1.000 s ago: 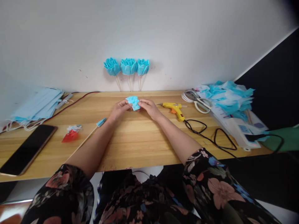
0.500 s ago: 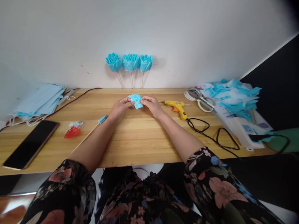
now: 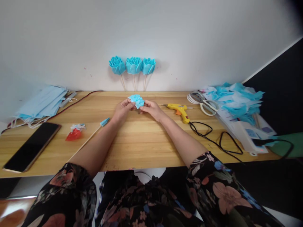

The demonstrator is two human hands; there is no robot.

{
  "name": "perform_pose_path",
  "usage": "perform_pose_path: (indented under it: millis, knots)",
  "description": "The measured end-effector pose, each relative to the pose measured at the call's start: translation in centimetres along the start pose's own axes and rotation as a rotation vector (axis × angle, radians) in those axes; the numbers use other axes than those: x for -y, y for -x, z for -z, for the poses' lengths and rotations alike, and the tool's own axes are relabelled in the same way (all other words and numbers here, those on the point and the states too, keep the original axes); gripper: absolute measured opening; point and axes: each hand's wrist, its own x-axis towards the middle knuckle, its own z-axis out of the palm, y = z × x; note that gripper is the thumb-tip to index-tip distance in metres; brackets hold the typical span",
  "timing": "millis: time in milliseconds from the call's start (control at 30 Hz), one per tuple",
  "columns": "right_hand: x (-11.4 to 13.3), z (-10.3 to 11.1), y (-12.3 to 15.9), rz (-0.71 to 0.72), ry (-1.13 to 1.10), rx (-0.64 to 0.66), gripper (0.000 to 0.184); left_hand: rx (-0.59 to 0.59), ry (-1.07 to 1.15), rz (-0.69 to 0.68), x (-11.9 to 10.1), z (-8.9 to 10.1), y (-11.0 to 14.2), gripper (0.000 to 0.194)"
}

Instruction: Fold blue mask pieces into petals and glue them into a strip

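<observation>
My left hand (image 3: 123, 111) and right hand (image 3: 152, 110) both grip the pleated blue piece (image 3: 136, 100), fingers closed on its opposite edges, at frame centre, above the wooden table (image 3: 142, 145). Yellow glue gun (image 3: 178, 110) lies just right of centre; three blue flowers (image 3: 133, 65) on sticks lean upper centre. Blue-tipped stick (image 3: 91, 136) lies lower left.

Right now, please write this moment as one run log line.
left hand: pinching pleated light-blue fabric piece | right hand: pinching same piece | table right: yellow glue gun | beyond: three blue fabric flowers
</observation>
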Motion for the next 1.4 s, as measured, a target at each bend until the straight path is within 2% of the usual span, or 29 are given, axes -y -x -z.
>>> perform_pose_path:
  millis: [133, 233, 433, 667, 933, 1267, 1400]
  knots:
    - [-0.45, -0.02, -0.33, 0.011, -0.017, -0.044, 0.033, 0.037, -0.049, -0.023, -0.19, 0.04, 0.22, 0.039]
    - [-0.63, 0.19, -0.33, 0.003, -0.046, -0.058, 0.042, 0.032, -0.062, -0.017, -0.13, 0.12, 0.24, 0.041]
    - [-0.48, 0.57, 0.01, -0.005, -0.105, 0.057, 0.047, -0.004, -0.047, -0.044, -0.19, -0.06, 0.19, 0.036]
    - [-0.64, 0.63, -0.18, 0.024, -0.023, -0.030, 0.050, -0.002, -0.127, -0.046, -0.60, -0.30, 0.38, 0.037]
    - [-0.41, 0.68, -0.21, 0.055, 0.015, -0.092, 0.043, 0.091, -0.104, -0.074, -0.76, -0.20, 0.69, 0.040]
    - [-0.69, 0.21, -0.40, 0.065, 0.067, -0.137, 0.041, 0.052, -0.006, -0.049, -0.42, -0.55, 0.27, 0.036]
    - [-0.76, 0.07, -0.27, 0.034, 0.084, -0.104, 0.040, 0.042, -0.020, -0.054, -0.31, -0.31, 0.21, 0.033]
